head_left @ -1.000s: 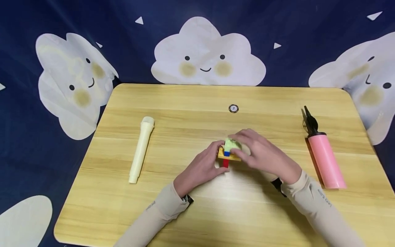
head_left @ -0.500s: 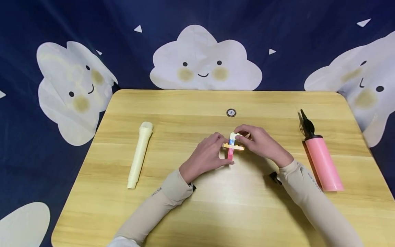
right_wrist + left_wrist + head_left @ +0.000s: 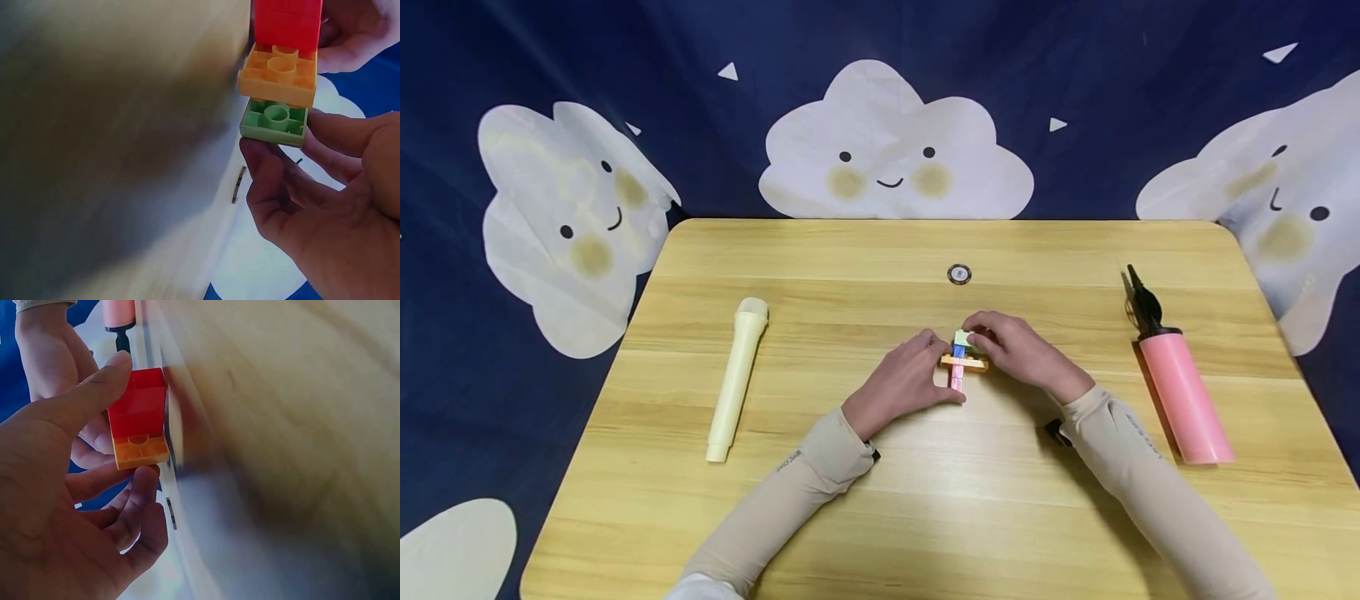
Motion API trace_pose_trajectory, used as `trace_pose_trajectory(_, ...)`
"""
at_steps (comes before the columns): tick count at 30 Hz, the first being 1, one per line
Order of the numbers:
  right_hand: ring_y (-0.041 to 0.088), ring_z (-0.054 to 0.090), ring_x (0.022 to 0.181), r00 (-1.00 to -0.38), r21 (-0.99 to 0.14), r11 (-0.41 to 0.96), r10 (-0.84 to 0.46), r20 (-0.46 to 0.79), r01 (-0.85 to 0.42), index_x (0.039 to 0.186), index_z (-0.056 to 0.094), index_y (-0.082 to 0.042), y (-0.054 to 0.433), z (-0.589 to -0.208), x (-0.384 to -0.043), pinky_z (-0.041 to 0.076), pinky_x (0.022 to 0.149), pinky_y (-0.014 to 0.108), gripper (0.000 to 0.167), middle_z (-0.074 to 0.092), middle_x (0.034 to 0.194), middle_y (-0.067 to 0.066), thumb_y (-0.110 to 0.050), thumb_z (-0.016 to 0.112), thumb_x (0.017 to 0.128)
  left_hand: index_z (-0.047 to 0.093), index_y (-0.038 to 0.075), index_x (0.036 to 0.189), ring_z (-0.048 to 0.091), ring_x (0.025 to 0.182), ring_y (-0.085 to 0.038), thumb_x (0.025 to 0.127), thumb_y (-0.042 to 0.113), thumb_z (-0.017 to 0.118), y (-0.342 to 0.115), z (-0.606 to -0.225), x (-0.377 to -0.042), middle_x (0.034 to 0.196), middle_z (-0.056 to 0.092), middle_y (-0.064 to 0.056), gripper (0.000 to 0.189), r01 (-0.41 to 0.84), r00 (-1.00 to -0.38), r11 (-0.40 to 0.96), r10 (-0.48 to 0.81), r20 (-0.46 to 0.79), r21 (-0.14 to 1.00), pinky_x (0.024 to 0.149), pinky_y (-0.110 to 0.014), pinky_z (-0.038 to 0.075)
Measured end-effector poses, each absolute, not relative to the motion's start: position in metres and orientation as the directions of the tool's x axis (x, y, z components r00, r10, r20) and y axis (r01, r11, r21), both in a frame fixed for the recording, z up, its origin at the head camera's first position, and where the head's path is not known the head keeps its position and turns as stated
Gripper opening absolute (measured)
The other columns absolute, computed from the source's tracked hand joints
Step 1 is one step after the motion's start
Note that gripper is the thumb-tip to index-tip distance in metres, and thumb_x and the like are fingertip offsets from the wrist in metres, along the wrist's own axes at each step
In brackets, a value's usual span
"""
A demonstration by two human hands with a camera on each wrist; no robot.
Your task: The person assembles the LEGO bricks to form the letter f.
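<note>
A stack of toy building blocks is held between both hands at the middle of the table. My left hand (image 3: 898,385) grips the red part (image 3: 140,403) at the stack's bottom, thumb at its lower end and fingertips by the orange block (image 3: 278,78). That orange block juts out sideways, its hollow underside showing in the right wrist view. Above it sits a blue block (image 3: 958,352), topped by a pale green block (image 3: 275,128). My right hand (image 3: 1022,354) pinches the overhanging green block between thumb and fingers. In the head view, right fingers cover part of the green block.
On the wooden table (image 3: 865,517), a cream microphone-shaped stick (image 3: 737,379) lies to the left. A pink hand pump (image 3: 1186,398) with a black nozzle lies at the right. Behind the hands is a round dark-rimmed chip (image 3: 958,274). A navy cloud-print cloth (image 3: 700,142) hangs beyond.
The stack has tilted, so its side shows in the head view instead of the green block's top. My right fingers have shifted from over the green block to its right side.
</note>
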State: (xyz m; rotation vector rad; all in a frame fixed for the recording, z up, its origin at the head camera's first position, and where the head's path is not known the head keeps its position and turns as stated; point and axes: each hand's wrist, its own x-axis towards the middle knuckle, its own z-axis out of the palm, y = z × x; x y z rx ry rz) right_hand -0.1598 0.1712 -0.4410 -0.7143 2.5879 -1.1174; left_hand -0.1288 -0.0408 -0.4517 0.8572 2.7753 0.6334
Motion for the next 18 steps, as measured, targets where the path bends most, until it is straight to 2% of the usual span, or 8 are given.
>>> trace_pose_trajectory(9, 0.025, 0.059, 0.094, -0.849, -0.723, 0.604, -0.527, -0.047, -0.335, 0.118, 0.065, 0.003, 0.1699, -0.4445, -0.1596, 0.049, 0.086, 0.044, 0.02, 0.067, 0.11, 0.014, -0.005, 0.055, 0.102, 0.067, 0.005, 0.122, 0.053, 0.086, -0.012, 0.076, 0.056, 0.081, -0.0398, -0.4525, -0.1279, 0.113, 0.058, -0.004, 0.071, 0.509, -0.82, 0.759, 0.571, -0.037, 0.406, 0.073, -0.025, 0.049)
trace_pose_trajectory(18, 0.026, 0.059, 0.091, -0.841, -0.701, 0.606, -0.54, -0.015, -0.377, 0.119, 0.064, 0.005, 0.1695, -0.4451, -0.1608, 0.05, 0.085, 0.045, 0.021, 0.064, 0.101, 0.014, -0.003, 0.058, 0.1, 0.067, 0.004, 0.122, 0.051, 0.082, -0.012, 0.076, 0.057, 0.081, -0.0405, -0.4531, -0.1256, 0.107, 0.057, -0.002, 0.072, 0.499, -0.83, 0.772, 0.556, -0.039, 0.394, 0.07, -0.025, 0.048)
